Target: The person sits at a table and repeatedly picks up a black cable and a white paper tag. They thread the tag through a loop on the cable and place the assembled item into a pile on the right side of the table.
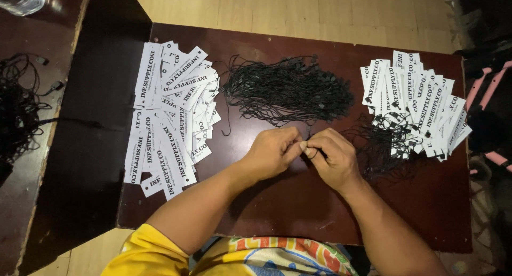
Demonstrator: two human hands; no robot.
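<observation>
We had one view only, from a camera worn on the person's head, looking almost straight down at the dark brown bench (298, 201) from close above. Its far edge ran along the top of the frame, the wearer's yellow shirt (154, 254) filled the bottom, and both forearms reached up into the middle. A second dark surface (26, 169) showed at the left edge.

White tags (170, 116) (black print), black strings (288, 89), dark reddish-brown table (298, 201), yellow sleeve (144, 254).
</observation>
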